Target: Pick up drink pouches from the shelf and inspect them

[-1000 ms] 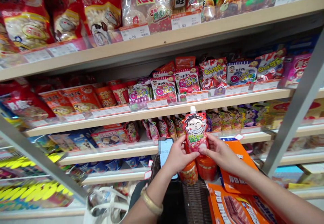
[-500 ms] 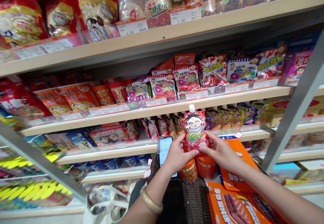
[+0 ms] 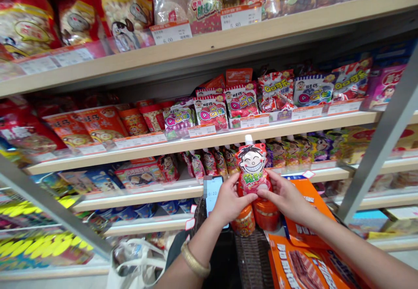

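Between my two hands stands a red spouted jelly pouch [image 3: 252, 162], upright, with a white cap and a grinning cartoon face turned toward me. My left hand [image 3: 233, 195] grips its left side, thumb across the lower front. On the right edge, my right hand [image 3: 284, 193] holds it the same way. Just below the pouch are two red-orange snack tubs, a smaller tub [image 3: 243, 221] on the left and a larger tub [image 3: 267, 215] on the right. They stand in a dark woven basket [image 3: 253, 258]. Orange snack packs [image 3: 303, 263] lie beside them, under my right forearm.
A phone [image 3: 214, 195] with a lit screen stands left of my left hand. Ahead, a shelf [image 3: 209, 137] carries gummy candy bags [image 3: 210, 112]; more spouted pouches [image 3: 209, 160] line the one below. A grey post [image 3: 379, 136] slants at right. A white bag [image 3: 135, 265] is at lower left.
Almost nothing differs. The pouch and both hands keep their places and grip, apart from a very slight shift of the pouch to the right.
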`<action>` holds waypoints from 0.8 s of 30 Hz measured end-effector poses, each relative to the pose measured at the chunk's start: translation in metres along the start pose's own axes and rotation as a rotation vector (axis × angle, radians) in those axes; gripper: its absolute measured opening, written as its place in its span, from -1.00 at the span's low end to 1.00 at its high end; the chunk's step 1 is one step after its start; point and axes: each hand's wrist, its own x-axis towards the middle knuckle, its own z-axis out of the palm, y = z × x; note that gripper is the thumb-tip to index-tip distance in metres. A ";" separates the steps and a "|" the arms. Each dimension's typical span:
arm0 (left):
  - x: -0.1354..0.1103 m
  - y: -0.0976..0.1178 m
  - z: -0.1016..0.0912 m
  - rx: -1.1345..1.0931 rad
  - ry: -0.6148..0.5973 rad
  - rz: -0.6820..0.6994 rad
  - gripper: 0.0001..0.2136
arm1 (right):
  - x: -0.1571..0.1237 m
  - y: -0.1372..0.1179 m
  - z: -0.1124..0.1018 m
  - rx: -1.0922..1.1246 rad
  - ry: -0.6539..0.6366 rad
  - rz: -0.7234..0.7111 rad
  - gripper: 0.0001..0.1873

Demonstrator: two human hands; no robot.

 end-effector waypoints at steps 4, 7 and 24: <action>0.000 -0.003 -0.002 0.003 -0.009 0.010 -0.51 | -0.001 0.000 0.000 -0.002 0.000 0.004 -0.61; -0.001 -0.002 -0.001 -0.002 -0.009 0.011 -0.50 | -0.001 -0.002 0.001 0.005 0.007 0.003 -0.59; -0.001 -0.011 -0.004 0.071 0.109 -0.033 -0.48 | -0.002 0.008 0.004 0.040 0.133 -0.025 -0.57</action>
